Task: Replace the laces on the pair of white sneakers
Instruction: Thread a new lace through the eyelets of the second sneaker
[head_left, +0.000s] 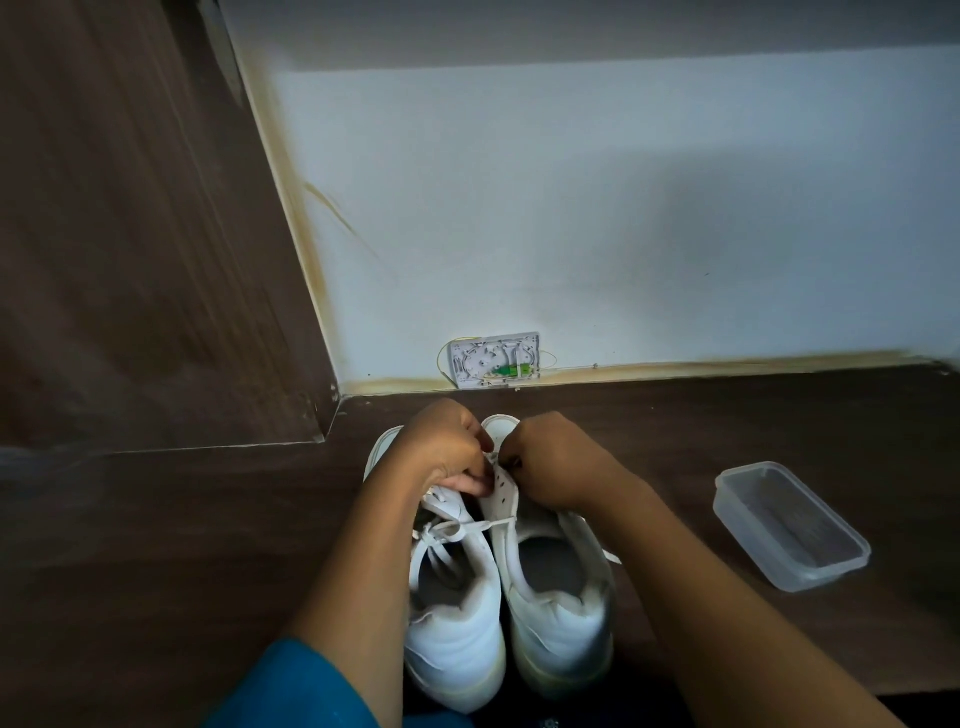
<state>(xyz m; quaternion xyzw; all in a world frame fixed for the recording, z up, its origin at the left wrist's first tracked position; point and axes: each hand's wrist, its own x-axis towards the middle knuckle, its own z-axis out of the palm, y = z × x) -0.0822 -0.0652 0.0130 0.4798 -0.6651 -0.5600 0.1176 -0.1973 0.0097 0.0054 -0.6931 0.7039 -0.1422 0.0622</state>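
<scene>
Both hands low over the toe ends, left hand (445, 453) curled, fingertips pinching the right sneaker (558, 613) at its eyelet flap, right hand (553, 460) fisted tight, nipping a lace (491, 457), two white sneakers side by side on the dark wooden surface (208, 545), heels nearest, left sneaker (457, 623) laced, one clear plastic tub (789, 525) off right.

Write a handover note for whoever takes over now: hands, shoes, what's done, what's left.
Left hand: pinches the lace at the right sneaker's front eyelets.
Right hand: curled, pinching the same lace from the other side.
Sneakers: side by side, heels toward the camera. The left sneaker is laced and loosely tied. The right sneaker shows mostly bare eyelets.
Tub: clear, to the right, apart from the shoes.
Done: right sneaker largely unlaced. I can't tell whether this lace is coming out or going in.
Left: finish the right sneaker, then probably the left one.
</scene>
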